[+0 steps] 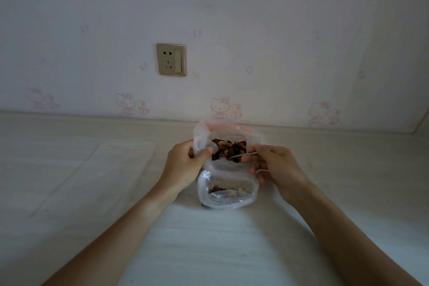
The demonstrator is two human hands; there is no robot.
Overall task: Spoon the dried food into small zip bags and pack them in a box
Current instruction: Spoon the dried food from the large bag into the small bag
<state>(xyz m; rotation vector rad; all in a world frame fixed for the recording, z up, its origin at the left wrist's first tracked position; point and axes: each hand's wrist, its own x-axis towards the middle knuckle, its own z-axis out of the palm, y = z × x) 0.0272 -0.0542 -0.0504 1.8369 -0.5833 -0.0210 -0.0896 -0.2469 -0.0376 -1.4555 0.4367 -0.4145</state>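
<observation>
Pinching the big food bag (228, 137) open with our left hand (183, 165), our right hand (274, 165) gripping the spoon (241, 155), dipping into dried food (228, 149), small zip bag (227, 189) just below.

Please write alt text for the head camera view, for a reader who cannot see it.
The right hand dips a metal spoon into a large plastic bag of dried food, which the left hand holds open. A small zip bag, partly filled, sits just in front on a white surface.

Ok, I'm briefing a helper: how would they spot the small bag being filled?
Below the gold wall socket, two clear plastic bags sit between the hands. The small clear zip bag is the nearer one, nearly empty, unlike the fuller big bag behind.
</observation>
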